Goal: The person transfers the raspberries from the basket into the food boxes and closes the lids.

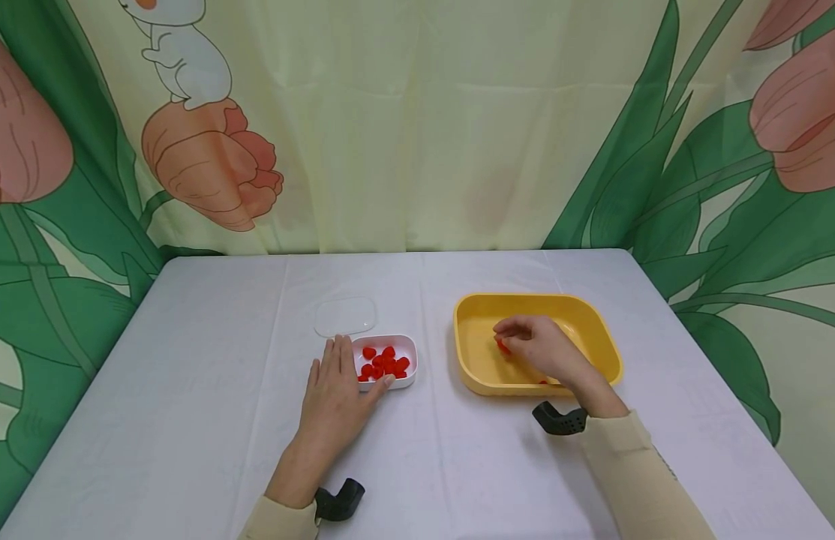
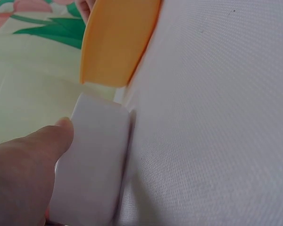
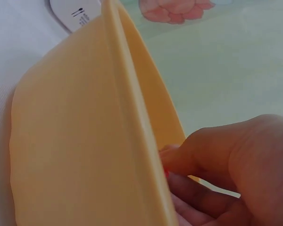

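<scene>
My left hand [image 1: 336, 401] lies along the left side of a small white box [image 1: 406, 379], fingers straight and thumb touching its near rim. Several small red pieces [image 1: 390, 366] sit inside that box. In the left wrist view, the thumb [image 2: 61, 136] rests on the upper edge of the white box [image 2: 94, 160]. Over the yellow tray [image 1: 478, 382], my right hand [image 1: 542, 346] pinches a small red piece [image 1: 503, 346] between thumb and fingers. Another red bit [image 1: 543, 382] shows low in the tray, partly hidden by the wrist. In the right wrist view, the tray wall [image 3: 75, 127] hides the fingertips partly.
A clear lid [image 1: 346, 316] lies flat behind the white box. A white cloth covers the table [image 1: 187, 390], and a printed curtain [image 1: 417, 127] hangs at its far edge. Each wrist wears a black camera mount [image 1: 559, 420].
</scene>
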Demonstrator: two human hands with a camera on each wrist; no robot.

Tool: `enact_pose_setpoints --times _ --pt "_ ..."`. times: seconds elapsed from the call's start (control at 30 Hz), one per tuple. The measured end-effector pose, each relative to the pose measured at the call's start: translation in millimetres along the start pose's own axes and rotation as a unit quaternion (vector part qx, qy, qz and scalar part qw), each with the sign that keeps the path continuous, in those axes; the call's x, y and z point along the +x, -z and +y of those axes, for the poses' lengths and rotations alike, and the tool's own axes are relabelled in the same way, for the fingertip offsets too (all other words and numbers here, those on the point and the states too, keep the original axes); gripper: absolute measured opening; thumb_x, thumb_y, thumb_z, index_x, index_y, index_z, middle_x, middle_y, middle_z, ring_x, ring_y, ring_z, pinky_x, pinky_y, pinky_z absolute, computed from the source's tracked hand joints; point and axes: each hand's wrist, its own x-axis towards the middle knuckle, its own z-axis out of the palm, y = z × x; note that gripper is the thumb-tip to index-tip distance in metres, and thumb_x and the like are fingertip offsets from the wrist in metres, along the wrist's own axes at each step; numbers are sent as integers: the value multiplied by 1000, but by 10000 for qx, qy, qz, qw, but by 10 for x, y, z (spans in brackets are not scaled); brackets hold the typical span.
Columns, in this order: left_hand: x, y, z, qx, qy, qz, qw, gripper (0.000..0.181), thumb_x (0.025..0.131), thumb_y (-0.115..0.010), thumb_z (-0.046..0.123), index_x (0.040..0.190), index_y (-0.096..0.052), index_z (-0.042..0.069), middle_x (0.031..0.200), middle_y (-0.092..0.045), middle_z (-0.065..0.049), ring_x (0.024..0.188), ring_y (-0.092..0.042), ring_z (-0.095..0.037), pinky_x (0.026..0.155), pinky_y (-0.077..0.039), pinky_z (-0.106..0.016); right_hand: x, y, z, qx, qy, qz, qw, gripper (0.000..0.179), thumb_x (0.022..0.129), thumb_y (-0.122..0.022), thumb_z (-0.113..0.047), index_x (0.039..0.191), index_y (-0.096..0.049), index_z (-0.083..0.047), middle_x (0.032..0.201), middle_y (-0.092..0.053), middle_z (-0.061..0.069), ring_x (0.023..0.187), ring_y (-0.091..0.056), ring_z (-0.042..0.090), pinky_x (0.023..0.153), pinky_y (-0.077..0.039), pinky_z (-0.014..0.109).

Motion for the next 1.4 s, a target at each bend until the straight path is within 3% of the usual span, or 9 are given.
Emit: enact_pose_setpoints --times 0.27,0.53,0.8,1.07,1.4 --pt "-3 9 -6 11 -63 7 10000 99 87 -68 51 154 -21 -6 161 -25 -25 151 -19 -43 120 -20 -63 -27 8 -67 428 259 9 9987 29 98 -60 -13 125 -63 -3 122 -68 16 108 -66 24 93 -57 31" --pt "-5 24 -4 -32 -84 -9 10000 98 87 -68 50 154 -22 -6 160 -26 -25 151 -20 -43 120 -20 -63 -71 5 -214 826 476 66 9954 27 96 -65 -17 119 -66 -4 116 -71 14 102 -70 22 95 -56 44" --pt "-5 19 -17 -25 -104 7 9999 99 87 -68 50 154 -22 -6 160 -27 -26 151 -20 -43 119 -21 -63 -57 -59 -331 1258 722 -37 9894 41 94 -68 -13 130 -57 0 116 -69 14 104 -70 22 89 -58 26" --pt "-3 12 -26 -17 -90 3 10000 99 87 -69 50 154 -23 -6 160 -28 -26 150 -21 -43 119 -22 -64 -9 -203 -412 1618 760 -211 9837 36 93 -67 -9 128 -59 -3 115 -69 15 102 -70 24 93 -57 40" --pt "6 6 -9 -10 -1 -51 10000 100 86 -69 51 154 -22 -4 160 -27 -25 151 -20 -42 119 -22 -63 10 -387 -584 1541 829 -420 9837 27 93 -68 -11 120 -67 -7 112 -70 11 104 -70 30 89 -58 29"
